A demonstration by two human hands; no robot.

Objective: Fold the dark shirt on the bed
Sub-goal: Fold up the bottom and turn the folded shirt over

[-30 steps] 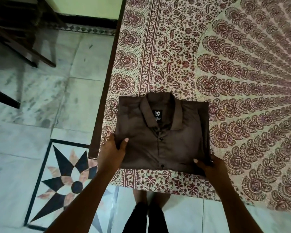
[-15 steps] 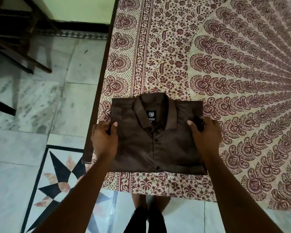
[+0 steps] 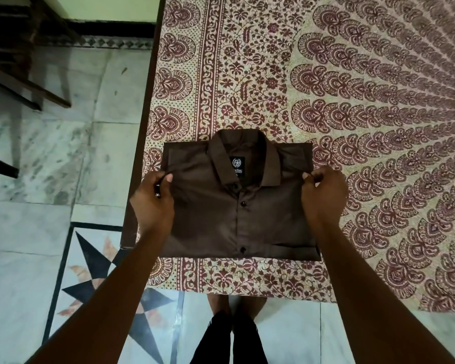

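Folded dark shirt [image 3: 237, 206] between left hand [image 3: 153, 203] and right hand [image 3: 323, 195], both pinching its sides

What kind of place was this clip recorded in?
Most likely a bedroom in a home. A bed with a printed maroon-and-cream bedspread fills the right side, a folded dark shirt lies on it, and the marble floor beside it has a star inlay.

We see open bedspread [image 3: 352, 101] beyond and right of shirt [image 3: 208, 219]. Left, bed edge [image 3: 149, 101] drops off, and what look like chair legs [image 3: 53, 97] stand well apart.
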